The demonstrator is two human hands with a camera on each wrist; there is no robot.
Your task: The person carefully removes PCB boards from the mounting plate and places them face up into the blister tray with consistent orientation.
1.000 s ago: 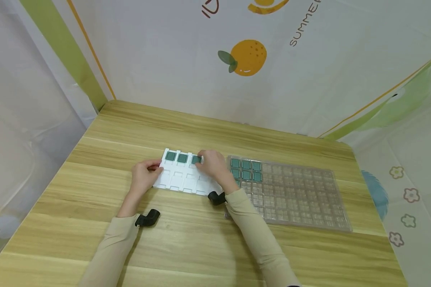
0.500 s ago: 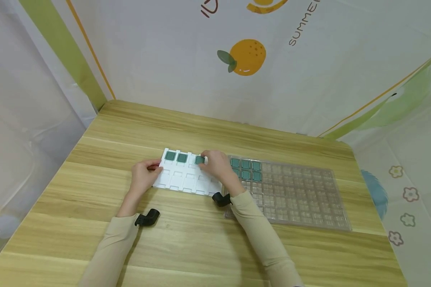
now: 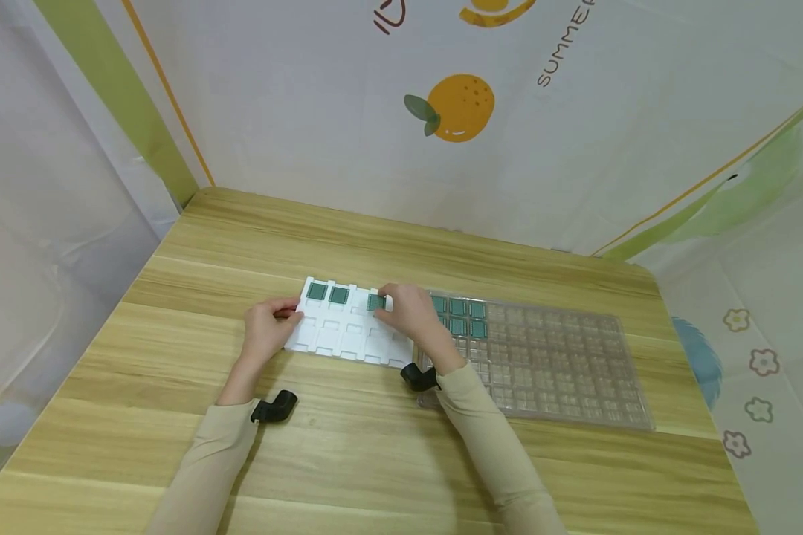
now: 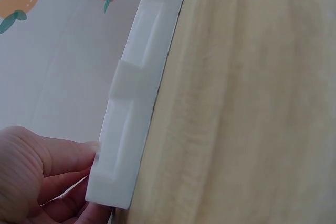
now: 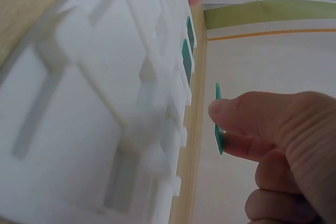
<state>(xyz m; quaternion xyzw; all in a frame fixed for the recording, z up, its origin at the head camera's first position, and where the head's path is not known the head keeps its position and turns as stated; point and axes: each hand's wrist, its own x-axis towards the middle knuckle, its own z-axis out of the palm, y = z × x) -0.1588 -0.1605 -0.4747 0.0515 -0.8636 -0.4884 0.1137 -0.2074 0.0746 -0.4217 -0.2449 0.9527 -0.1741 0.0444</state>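
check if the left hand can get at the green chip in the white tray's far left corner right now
Probably yes: the green chip lies uncovered close to the left hand, and the right hand is clear of it. The left hand would likely have to release the white tray first.

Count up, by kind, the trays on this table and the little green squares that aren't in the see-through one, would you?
White rectangular plastic tray: 1
Clear rectangular plastic tray: 1
Thin green squares lying in the white tray: 2
Thin green square pinched by the right hand: 1
Total: 5
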